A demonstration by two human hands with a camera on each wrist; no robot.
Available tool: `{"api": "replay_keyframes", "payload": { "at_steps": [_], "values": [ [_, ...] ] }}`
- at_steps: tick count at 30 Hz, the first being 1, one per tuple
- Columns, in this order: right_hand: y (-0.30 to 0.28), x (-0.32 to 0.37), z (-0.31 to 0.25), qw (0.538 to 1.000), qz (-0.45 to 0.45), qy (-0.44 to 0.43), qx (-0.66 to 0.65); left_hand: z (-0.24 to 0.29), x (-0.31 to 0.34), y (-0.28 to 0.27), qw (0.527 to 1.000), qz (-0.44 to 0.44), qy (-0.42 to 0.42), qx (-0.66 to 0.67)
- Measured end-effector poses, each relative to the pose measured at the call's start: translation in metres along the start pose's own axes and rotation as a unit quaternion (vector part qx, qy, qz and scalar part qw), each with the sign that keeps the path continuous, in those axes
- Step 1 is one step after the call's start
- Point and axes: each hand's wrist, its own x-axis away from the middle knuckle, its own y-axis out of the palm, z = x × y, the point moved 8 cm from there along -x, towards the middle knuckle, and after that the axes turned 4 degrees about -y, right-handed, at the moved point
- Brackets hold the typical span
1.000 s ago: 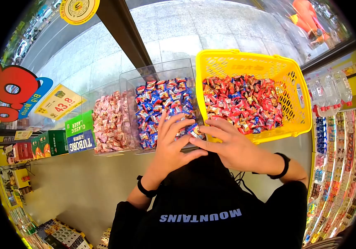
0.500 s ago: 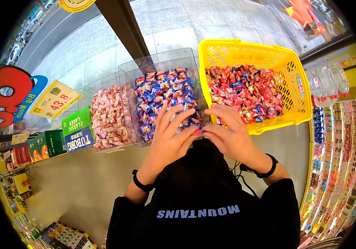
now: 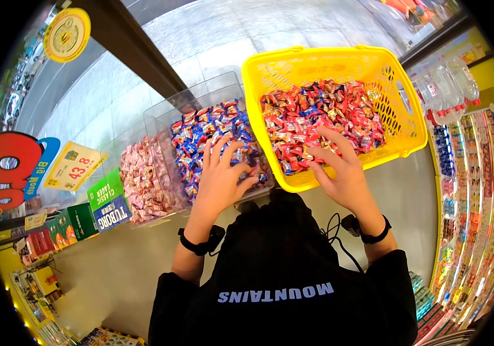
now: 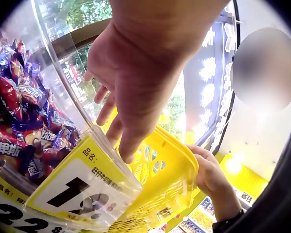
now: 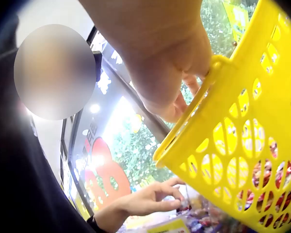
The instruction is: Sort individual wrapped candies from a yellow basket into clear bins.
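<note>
My left hand (image 3: 222,180) hovers over the front of a clear bin of blue-and-red wrapped candies (image 3: 209,130), its fingers spread and loosely bent. In the right wrist view that left hand (image 5: 145,201) has its fingertips close over the candies. My right hand (image 3: 342,176) reaches across the front rim of a yellow basket (image 3: 339,57), fingers apart above the red wrapped candies (image 3: 316,109) inside. A few blue wrappers show among the red ones. Neither hand shows a candy in its grip; the right fingertips are partly hidden behind the rim in the right wrist view.
Left of the blue candies stands a clear bin of pink candies (image 3: 146,179), then a green-and-blue beer box (image 3: 108,202). Price cards (image 4: 82,184) hang on the bin fronts. Large clear bottles (image 3: 446,89) stand right of the basket, and stocked shelves (image 3: 472,202) line the right side.
My hands were together at the bin's front right corner, fingering a small wrapped candy. Now they are apart: the right has moved right over the basket, while the left stays above the bin.
</note>
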Motion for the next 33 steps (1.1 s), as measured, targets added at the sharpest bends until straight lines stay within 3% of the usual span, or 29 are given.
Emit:
{"api": "replay_keyframes", "payload": {
  "at_steps": [1, 2, 5, 9, 13, 17, 20, 23, 26, 29, 33],
  "values": [
    [-0.005, 0.004, 0.004, 1.0, 0.001, 0.011, -0.003, 0.002, -0.003, 0.002, 1.0, -0.005, -0.001, -0.007],
    [-0.013, 0.004, 0.003, 0.998, 0.0, -0.019, 0.059, -0.001, -0.005, 0.002, 1.0, 0.024, -0.006, -0.02],
    [-0.031, 0.011, 0.023, 0.996, 0.028, 0.009, 0.087, 0.002, -0.022, -0.029, 0.993, 0.113, -0.001, -0.03],
    [-0.062, 0.025, 0.056, 0.986, 0.075, 0.031, 0.145, 0.024, -0.053, -0.078, 0.99, 0.134, 0.018, -0.027],
    [-0.084, 0.028, 0.08, 0.98, 0.107, 0.05, 0.162, 0.073, -0.102, -0.114, 0.99, 0.103, 0.095, -0.034],
    [-0.096, 0.026, 0.103, 0.973, 0.129, 0.047, 0.185, 0.131, -0.164, -0.118, 0.97, 0.063, 0.227, -0.058],
    [-0.09, 0.028, 0.123, 0.975, 0.143, 0.055, 0.159, 0.161, -0.218, -0.092, 0.947, -0.005, 0.313, -0.07],
    [-0.084, 0.026, 0.125, 0.979, 0.117, 0.06, 0.154, 0.178, -0.265, -0.044, 0.93, -0.1, 0.34, -0.098],
    [-0.085, 0.027, 0.125, 0.98, 0.113, 0.059, 0.15, 0.189, -0.282, 0.03, 0.905, -0.243, 0.296, -0.184],
    [-0.085, 0.028, 0.128, 0.983, 0.101, 0.068, 0.134, 0.173, -0.271, 0.104, 0.866, -0.311, 0.312, -0.236],
    [-0.082, 0.029, 0.132, 0.985, 0.088, 0.083, 0.123, 0.147, -0.258, 0.155, 0.854, -0.293, 0.321, -0.287]
  ]
}}
